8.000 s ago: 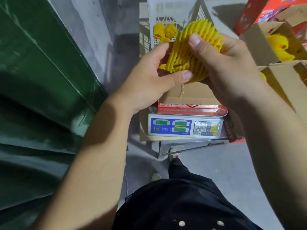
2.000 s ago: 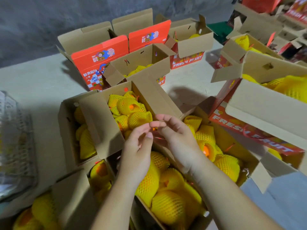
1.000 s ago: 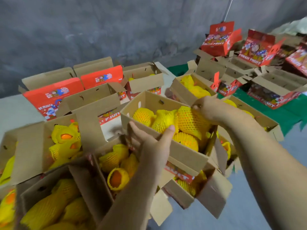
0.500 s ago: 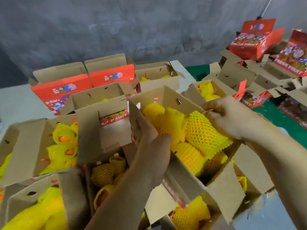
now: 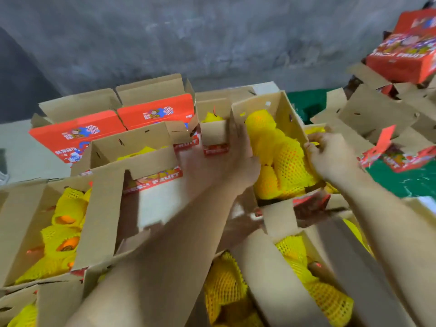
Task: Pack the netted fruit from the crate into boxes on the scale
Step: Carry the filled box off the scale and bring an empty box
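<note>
I hold an open cardboard box [image 5: 286, 107] in the air above other boxes. It is filled with fruit in yellow foam nets [image 5: 283, 156]. My left hand [image 5: 226, 161] presses against the box's left wall with its fingers stretched upward. My right hand [image 5: 330, 154] grips the right rim, its fingers curled over the edge. The picture is blurred by motion. Neither the scale nor the crate is in view.
Several open cardboard boxes of netted fruit [image 5: 63, 227] crowd the floor below and to the left. Two red-lidded boxes [image 5: 77, 133] stand at the back left by the grey wall. More red boxes [image 5: 401, 55] are stacked on a green cloth [image 5: 405, 180] at the right.
The box has moved up and away from me between both hands. My view has shifted slightly to the right.
</note>
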The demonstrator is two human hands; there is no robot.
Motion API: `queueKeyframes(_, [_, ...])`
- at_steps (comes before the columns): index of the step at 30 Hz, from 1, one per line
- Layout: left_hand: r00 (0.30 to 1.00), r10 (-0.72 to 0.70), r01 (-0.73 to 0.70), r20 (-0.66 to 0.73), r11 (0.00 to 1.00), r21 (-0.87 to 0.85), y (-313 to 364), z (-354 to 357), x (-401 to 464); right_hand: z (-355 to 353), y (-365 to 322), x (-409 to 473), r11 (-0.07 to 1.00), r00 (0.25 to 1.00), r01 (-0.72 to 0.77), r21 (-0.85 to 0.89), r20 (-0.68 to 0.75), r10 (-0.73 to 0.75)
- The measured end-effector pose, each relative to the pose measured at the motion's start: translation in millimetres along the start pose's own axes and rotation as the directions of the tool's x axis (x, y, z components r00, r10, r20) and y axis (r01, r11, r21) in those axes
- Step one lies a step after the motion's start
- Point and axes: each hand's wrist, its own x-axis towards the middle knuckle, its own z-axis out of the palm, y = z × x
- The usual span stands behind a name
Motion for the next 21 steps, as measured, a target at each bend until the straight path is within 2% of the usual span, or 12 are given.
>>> queueKeyframes(2, [0.992, -0.038, 0.073, -0.120, 0.950, 0.304, -38, 22, 0, 45, 20, -2, 0.997, 0.992, -0.057, -0.057, 0.105, 0.063])
queueKeyframes(3, [0.996, -0.062, 0.081, -0.068, 0.935, 0.346, -54, 33, -3, 64, 32, -4, 0.991, 0.980, -0.106, -0.087, 0.158, 0.119])
queueKeyframes(5, [0.977, -0.073, 0.032, 0.198, 0.978, 0.204, -70, 60, -12, 85, 58, -4, 0.965, 0.949, -0.236, -0.116, 0.188, 0.255])
queueKeyframes(6, [0.962, -0.041, -0.003, 0.270, 0.987, 0.159, -72, 75, -17, 88, 67, -1, 0.949, 0.934, -0.292, -0.119, 0.180, 0.309])
queueKeyframes(7, [0.960, -0.009, -0.040, 0.280, 0.985, 0.168, -72, 89, -21, 90, 73, 2, 0.939, 0.924, -0.319, -0.129, 0.180, 0.338])
queueKeyframes(10, [0.983, 0.064, -0.116, 0.171, 0.942, 0.315, -71, 112, -35, 95, 65, 0, 0.938, 0.915, -0.299, -0.175, 0.226, 0.334])
queueKeyframes(11, [0.985, 0.079, -0.124, 0.156, 0.944, 0.305, -72, 109, -39, 97, 58, -3, 0.942, 0.919, -0.291, -0.166, 0.224, 0.324])
queueKeyframes(13, [0.971, 0.086, -0.117, 0.222, 0.985, 0.128, -75, 89, -44, 100, 46, -9, 0.975, 0.961, -0.198, -0.099, 0.176, 0.213])
queueKeyframes(15, [0.958, 0.087, -0.083, 0.273, 0.996, -0.028, -85, 53, -56, 105, 28, -13, 0.999, 0.996, -0.018, -0.050, 0.084, 0.022])
queueKeyframes(17, [0.984, 0.027, -0.014, 0.177, 0.997, -0.074, -108, 10, -68, 110, -6, -21, 0.991, 0.991, 0.110, -0.071, 0.089, -0.103])
queueKeyframes(19, [0.999, -0.052, 0.052, 0.002, 0.999, -0.012, -140, -35, -73, 124, -50, -33, 0.966, 0.965, 0.231, -0.118, 0.156, -0.212])
queueKeyframes(21, [0.983, -0.121, 0.131, -0.139, 0.989, 0.062, -171, -80, -67, 142, -94, -41, 0.883, 0.911, 0.400, -0.244, 0.209, -0.355])
